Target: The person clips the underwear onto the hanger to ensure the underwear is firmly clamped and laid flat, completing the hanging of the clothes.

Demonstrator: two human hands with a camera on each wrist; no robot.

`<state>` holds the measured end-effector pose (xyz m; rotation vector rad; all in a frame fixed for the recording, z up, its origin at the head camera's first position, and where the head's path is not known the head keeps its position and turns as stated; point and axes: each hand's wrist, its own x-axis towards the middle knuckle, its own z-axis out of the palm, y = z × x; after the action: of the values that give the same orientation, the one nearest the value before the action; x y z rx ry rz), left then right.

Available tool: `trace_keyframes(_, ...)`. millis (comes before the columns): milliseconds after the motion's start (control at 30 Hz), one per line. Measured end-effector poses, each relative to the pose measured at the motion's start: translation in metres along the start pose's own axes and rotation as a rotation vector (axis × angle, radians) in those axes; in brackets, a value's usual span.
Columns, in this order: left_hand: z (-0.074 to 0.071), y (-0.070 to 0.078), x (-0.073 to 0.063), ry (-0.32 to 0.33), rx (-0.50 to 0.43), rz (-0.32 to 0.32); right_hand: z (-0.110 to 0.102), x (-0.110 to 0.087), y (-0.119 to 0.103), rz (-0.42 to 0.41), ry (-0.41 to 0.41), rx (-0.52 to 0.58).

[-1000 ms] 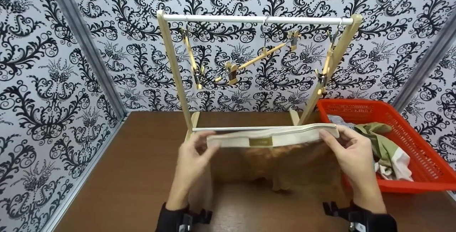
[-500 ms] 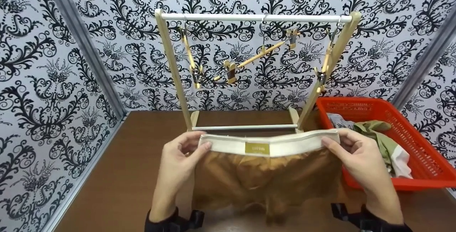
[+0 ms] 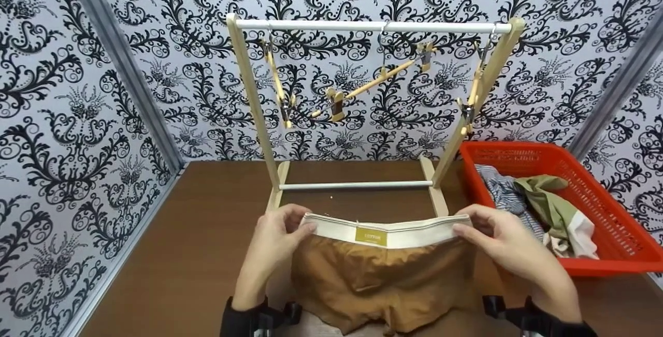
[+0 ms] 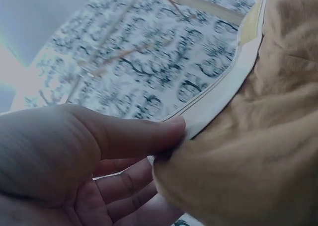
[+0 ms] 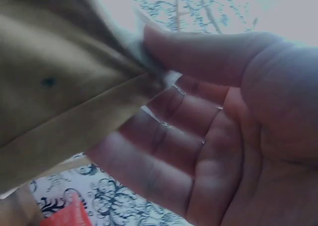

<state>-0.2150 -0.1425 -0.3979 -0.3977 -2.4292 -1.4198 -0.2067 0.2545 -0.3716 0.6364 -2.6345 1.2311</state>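
A pair of brown shorts point(image 3: 383, 285) with a cream waistband and a mustard label hangs between my two hands above the table. My left hand point(image 3: 277, 244) pinches the left end of the waistband; in the left wrist view the thumb point(image 4: 144, 134) lies over the cream band point(image 4: 213, 104). The right end of the waistband is pinched by my right hand point(image 3: 500, 236). In the right wrist view, thumb and fingers meet at that corner of the shorts point(image 5: 64, 82), and a small dark spot shows on the cloth. The legs hang down close to the tabletop.
Behind the shorts stands a wooden rack with a white top rail point(image 3: 362, 26). Several clip hangers hang from it, including a tilted middle hanger point(image 3: 380, 81). To the right is a red basket point(image 3: 616, 197) holding a striped cloth point(image 3: 502, 192) and a green-and-white garment point(image 3: 551, 205).
Both hands have lowered the shorts toward me, and the waistband has come down below the rack's lower rail. The shorts' front now faces up, spread out. Rack and basket stay put.
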Motion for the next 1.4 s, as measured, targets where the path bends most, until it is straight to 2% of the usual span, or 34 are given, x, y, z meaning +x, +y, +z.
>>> trace_keyframes(167, 0.006, -0.017, 0.004, -0.008, 0.021, -0.039, 0.011, 0.011, 0.016, 0.008, -0.016, -0.023)
trace_keyframes(300, 0.007, -0.021, 0.005, -0.001, 0.068, -0.072, 0.019, 0.019, 0.024, 0.039, -0.032, -0.025)
trace_keyframes(467, 0.008, -0.023, 0.006, 0.056, 0.193, -0.076, 0.029, 0.026, 0.031, 0.062, -0.043, -0.052)
trace_keyframes(600, 0.015, -0.034, 0.008, 0.101, 0.259, -0.075, 0.038, 0.031, 0.041, 0.061, -0.04, -0.078)
trace_keyframes(833, 0.027, -0.056, 0.009, 0.1, 0.234, -0.076, 0.05, 0.036, 0.057, 0.062, -0.011, -0.181)
trace_keyframes(1000, 0.034, -0.068, 0.011, 0.084, 0.212, -0.093, 0.055, 0.037, 0.064, 0.093, 0.009, -0.219)
trace_keyframes(1400, 0.041, -0.081, 0.013, 0.053, 0.192, -0.091, 0.061, 0.038, 0.074, 0.158, -0.001, -0.185)
